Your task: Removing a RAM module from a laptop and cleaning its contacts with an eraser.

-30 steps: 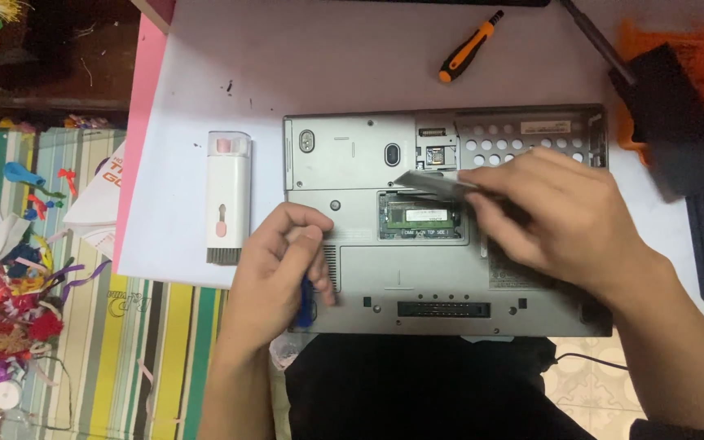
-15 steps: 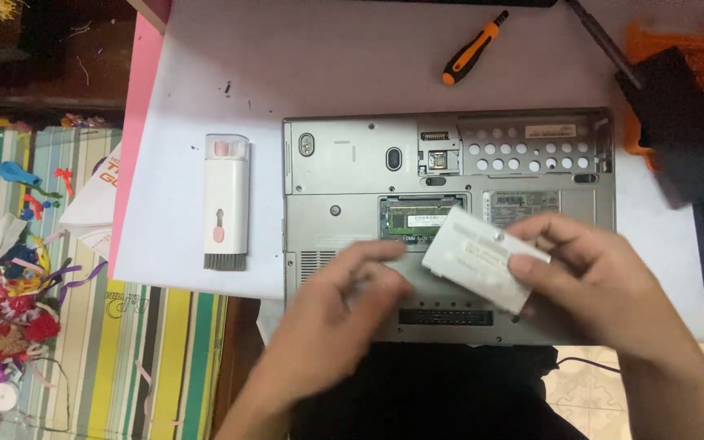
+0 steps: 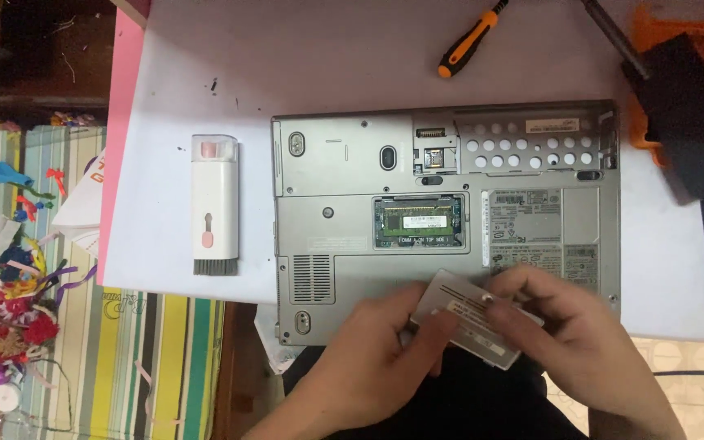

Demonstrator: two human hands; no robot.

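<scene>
A silver laptop [image 3: 344, 220] lies upside down on the white table, its memory bay open with a green memory module [image 3: 419, 222] showing. Both hands hold a small grey cover plate [image 3: 470, 314] over the laptop's near edge. My left hand [image 3: 368, 367] grips the plate's left end from below. My right hand [image 3: 572, 342] pinches its right side, fingers on top.
A white and pink cleaning brush tool [image 3: 214, 204] lies left of the laptop. An orange-handled screwdriver [image 3: 470, 41] rests at the back. A black battery block [image 3: 690, 114] on an orange mat sits at the right. Colourful clutter fills the floor at left.
My right hand lifted the cover plate off the memory bay and brought it toward me. My left hand left the laptop's left side and took hold of the plate.
</scene>
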